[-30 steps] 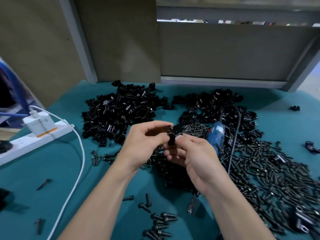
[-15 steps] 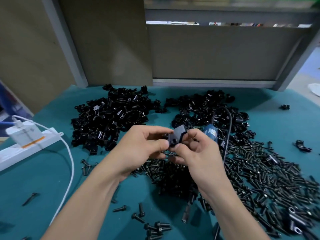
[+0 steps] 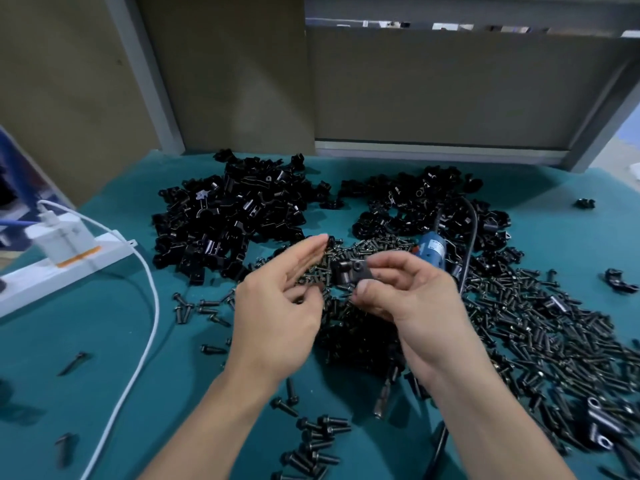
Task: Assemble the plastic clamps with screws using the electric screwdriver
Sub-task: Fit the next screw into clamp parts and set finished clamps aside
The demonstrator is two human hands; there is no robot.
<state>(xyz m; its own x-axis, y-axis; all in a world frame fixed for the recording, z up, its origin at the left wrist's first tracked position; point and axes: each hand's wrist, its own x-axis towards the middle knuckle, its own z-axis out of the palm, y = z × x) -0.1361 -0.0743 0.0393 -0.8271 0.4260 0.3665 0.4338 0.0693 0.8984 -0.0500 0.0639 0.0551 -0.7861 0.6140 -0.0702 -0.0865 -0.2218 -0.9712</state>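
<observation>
Teal cloth [image 3: 104,358] covers the bench. Its far edge butts against drab wall panels [image 3: 433,91]. At the left edge sits a white power strip [image 3: 69,271] with a charger [image 3: 57,237] plugged in, and a white cable [image 3: 147,306] loops toward the front. Bare cloth shows between that cable and the left forearm, and in the far right corner around a stray clamp [image 3: 585,203]. Parts lie loose in heaps on the cloth: left clamp pile [image 3: 235,216], right clamp pile [image 3: 415,199], screw heap [image 3: 554,327] spreading right, and a small screw cluster [image 3: 318,438] near the front. The electric screwdriver [image 3: 431,249], blue, lies on the heaps just behind the right hand [image 3: 415,306]. That hand pinches a black plastic clamp [image 3: 349,271] between thumb and forefinger, raised above the screws at centre. The left hand [image 3: 277,313] is just beside the clamp, not touching it, fingers straight and relaxed, gripping nothing.
</observation>
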